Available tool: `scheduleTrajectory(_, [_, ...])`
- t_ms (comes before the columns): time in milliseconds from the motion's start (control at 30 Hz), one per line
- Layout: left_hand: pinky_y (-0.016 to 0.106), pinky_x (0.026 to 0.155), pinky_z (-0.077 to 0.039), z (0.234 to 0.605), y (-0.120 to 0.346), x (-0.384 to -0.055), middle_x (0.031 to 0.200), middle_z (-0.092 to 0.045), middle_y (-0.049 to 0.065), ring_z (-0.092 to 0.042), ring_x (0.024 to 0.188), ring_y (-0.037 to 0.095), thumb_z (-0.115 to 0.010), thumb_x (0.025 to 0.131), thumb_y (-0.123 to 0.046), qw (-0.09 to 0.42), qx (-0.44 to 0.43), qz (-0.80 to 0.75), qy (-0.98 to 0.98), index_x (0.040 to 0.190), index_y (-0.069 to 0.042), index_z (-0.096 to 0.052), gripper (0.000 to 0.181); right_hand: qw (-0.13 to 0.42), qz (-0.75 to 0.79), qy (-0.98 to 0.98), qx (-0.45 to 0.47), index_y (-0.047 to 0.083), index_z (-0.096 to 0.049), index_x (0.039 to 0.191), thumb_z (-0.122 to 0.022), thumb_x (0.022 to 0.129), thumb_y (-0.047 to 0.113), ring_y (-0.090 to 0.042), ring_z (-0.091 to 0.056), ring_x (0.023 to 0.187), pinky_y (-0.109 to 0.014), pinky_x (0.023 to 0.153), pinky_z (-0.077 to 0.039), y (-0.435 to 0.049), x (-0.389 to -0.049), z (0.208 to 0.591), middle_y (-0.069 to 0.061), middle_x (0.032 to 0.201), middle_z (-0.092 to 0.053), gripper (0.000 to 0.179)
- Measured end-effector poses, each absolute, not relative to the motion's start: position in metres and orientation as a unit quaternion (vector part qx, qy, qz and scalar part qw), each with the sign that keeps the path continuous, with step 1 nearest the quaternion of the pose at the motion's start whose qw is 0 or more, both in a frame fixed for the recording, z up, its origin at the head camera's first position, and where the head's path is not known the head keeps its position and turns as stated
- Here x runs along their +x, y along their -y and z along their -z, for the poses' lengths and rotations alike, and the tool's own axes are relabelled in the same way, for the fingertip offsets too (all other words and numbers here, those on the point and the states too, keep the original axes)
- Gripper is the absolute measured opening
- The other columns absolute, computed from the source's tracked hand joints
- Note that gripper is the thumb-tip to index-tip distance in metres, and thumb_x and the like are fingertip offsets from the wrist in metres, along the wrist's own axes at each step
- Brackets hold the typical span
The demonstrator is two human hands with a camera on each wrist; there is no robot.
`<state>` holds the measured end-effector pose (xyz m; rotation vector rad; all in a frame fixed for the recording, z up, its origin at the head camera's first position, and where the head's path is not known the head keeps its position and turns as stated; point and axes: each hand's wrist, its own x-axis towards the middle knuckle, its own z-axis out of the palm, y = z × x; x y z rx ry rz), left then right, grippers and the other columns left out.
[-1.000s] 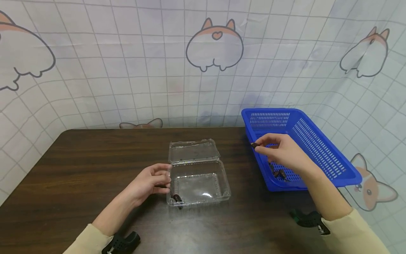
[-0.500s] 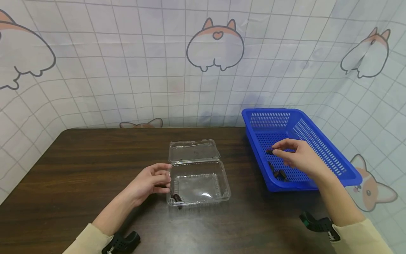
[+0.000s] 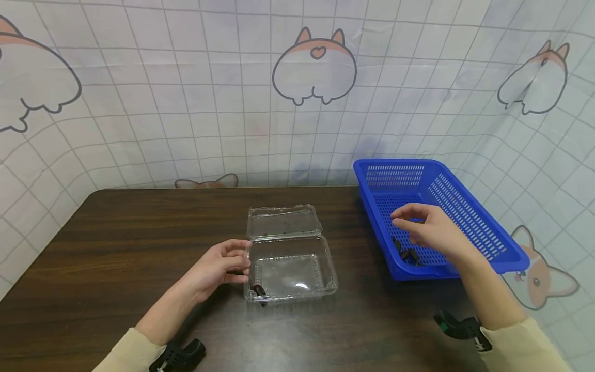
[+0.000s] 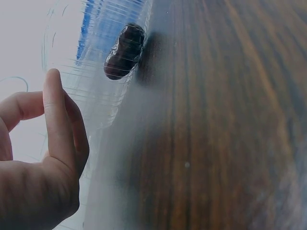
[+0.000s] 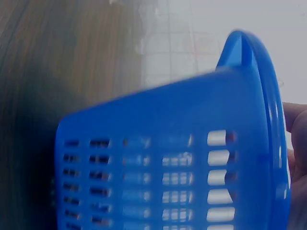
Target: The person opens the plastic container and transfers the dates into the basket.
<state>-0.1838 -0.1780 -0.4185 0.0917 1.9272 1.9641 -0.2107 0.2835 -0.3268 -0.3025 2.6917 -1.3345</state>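
Note:
A clear plastic clamshell box (image 3: 288,271) lies on the table with its lid (image 3: 284,221) folded back. In its near left corner is a dark brown, glossy, oblong piece (image 3: 259,290), which shows through the wall in the left wrist view. My left hand (image 3: 220,268) has its fingertips at the box's left side, not curled round it. Over the blue basket (image 3: 378,243), my right hand (image 3: 429,227) holds thumb and index finger slightly apart, with nothing visible between the tips. Several dark pieces (image 3: 409,254) lie in the basket below; the hand hides part of its floor.
The basket has slotted walls and a raised rim, close to the wall sheet (image 3: 307,134) on the right. A dark wood table (image 3: 139,243) carries both containers. Black wrist cameras (image 3: 178,356) sit at both cuffs.
My right hand moved from the basket's left rim rightward over its inside, then slightly left. The dark piece at its fingertips is no longer visible there. The left hand stays still.

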Motion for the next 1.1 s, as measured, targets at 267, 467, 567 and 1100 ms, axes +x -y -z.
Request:
scheduleTrajectory(267, [0.034, 0.077, -0.062, 0.419, 0.179, -0.184, 0.104, -0.059, 0.011, -0.064, 0.084, 0.019, -0.062, 0.095, 0.000, 0.193, 0.033, -0.702, -0.684, 0.146, 0.008, -0.040, 0.056, 0.072, 0.453, -0.877, -0.141, 0.003, -0.066, 0.125, -0.066, 0.102, 0.026, -0.026, -0.056, 0.067, -0.029, 0.055, -0.050, -0.250, -0.215, 0.321, -0.018, 0.113, -0.062, 0.033])
scheduleTrajectory(467, [0.034, 0.077, -0.062, 0.418, 0.178, -0.183, 0.105, -0.058, 0.011, -0.064, 0.084, 0.019, -0.062, 0.095, 0.000, 0.194, 0.031, -0.704, -0.683, 0.146, 0.008, -0.041, 0.056, 0.083, 0.452, -0.873, -0.162, 0.009, -0.068, 0.120, -0.068, 0.101, 0.029, -0.028, -0.056, 0.066, -0.031, 0.047, -0.043, -0.224, -0.220, 0.321, -0.013, 0.102, -0.064, 0.028])
scheduleTrajectory(567, [0.034, 0.078, -0.062, 0.417, 0.178, -0.183, 0.107, -0.058, 0.013, -0.064, 0.084, 0.019, -0.062, 0.095, -0.001, 0.195, 0.033, -0.703, -0.683, 0.147, 0.008, -0.040, 0.057, 0.089, 0.452, -0.871, -0.173, 0.011, -0.069, 0.118, -0.069, 0.100, 0.031, -0.029, -0.058, 0.068, -0.031, 0.046, -0.044, -0.212, -0.222, 0.323, -0.011, 0.098, -0.065, 0.027])
scheduleTrajectory(1100, [0.033, 0.077, -0.062, 0.418, 0.178, -0.184, 0.107, -0.058, 0.013, -0.064, 0.084, 0.019, -0.062, 0.095, 0.000, 0.198, 0.033, -0.705, -0.680, 0.147, 0.008, -0.040, 0.057, 0.195, 0.457, -0.824, -0.272, 0.009, -0.072, 0.119, -0.070, 0.099, 0.021, -0.023, -0.051, 0.053, -0.029, 0.048, -0.043, -0.133, -0.216, 0.352, -0.007, 0.095, -0.071, 0.023])
